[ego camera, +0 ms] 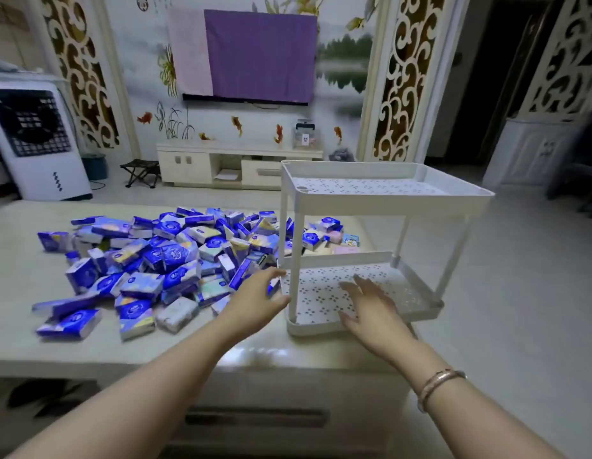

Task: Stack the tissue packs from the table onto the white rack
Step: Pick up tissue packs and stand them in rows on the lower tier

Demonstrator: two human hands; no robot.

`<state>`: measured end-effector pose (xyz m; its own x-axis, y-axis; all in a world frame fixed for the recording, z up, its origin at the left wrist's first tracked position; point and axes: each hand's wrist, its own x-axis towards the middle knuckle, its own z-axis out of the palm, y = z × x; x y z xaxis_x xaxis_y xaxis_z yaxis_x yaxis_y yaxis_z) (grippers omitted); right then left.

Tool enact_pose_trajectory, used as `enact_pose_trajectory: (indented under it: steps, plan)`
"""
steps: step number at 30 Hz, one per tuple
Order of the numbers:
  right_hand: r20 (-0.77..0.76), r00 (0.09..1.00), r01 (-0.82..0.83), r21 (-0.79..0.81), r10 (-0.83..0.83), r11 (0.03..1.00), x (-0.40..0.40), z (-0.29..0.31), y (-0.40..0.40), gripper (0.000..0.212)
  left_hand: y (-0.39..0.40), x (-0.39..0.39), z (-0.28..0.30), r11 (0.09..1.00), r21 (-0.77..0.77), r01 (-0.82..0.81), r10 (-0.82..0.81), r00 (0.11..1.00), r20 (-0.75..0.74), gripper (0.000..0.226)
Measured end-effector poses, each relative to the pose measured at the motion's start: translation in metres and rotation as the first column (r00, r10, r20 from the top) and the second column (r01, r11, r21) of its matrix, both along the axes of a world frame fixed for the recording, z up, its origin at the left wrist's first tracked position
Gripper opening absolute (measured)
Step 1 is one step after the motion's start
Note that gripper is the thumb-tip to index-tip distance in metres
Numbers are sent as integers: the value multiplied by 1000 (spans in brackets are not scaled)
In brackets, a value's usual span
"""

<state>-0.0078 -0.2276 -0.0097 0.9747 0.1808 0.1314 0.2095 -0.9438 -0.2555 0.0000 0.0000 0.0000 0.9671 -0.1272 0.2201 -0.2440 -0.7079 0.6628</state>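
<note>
Wall-mounted TV point(260, 56) draped with purple cloth, a pink cloth at its left edge. White low TV cabinet point(222, 165) below it. Small black folding stool point(140, 172) on the floor left of the cabinet, teal bin point(95, 165) beside it. White air cooler point(36, 140) far left. White cupboard point(533, 150) far right.

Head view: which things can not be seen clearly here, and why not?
- Tissue packs: printed text too small and blurred to read; the lower packs are covered by the ones on top.
- White rack: its posts and the left hand hide the packs behind.
- Television: screen covered by a purple cloth.
- Right hand: motion-blurred; contact with the lower shelf unclear.
</note>
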Motion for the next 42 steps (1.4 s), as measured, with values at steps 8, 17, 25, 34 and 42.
enact_pose_trajectory:
  steps: [8, 17, 25, 34, 42]
  plan:
    - [-198, 978, 36, -125, -61, 991, 43, -50, -7, 55, -16, 39, -41, 997, 71, 18, -12, 997, -79, 24]
    - [-116, 992, 38, -40, -42, 998, 83, -61, -2, 53, -10, 84, -45, 995, 98, 4, 0, 999, -42, 19]
    - [-86, 996, 30, -38, -33, 999, 90, -62, -2, 62, -3, 95, -42, 990, 111, 86, -83, 996, -29, 17]
    - [-94, 995, 28, 30, -25, 999, 84, -59, 1, 55, 6, 95, -39, 974, 120, 190, -196, 980, 38, 15]
    - [416, 903, -232, 270, 104, 934, 75, -47, 49, 7, 43, 76, -36, 996, 54, 77, -87, 971, 224, 16]
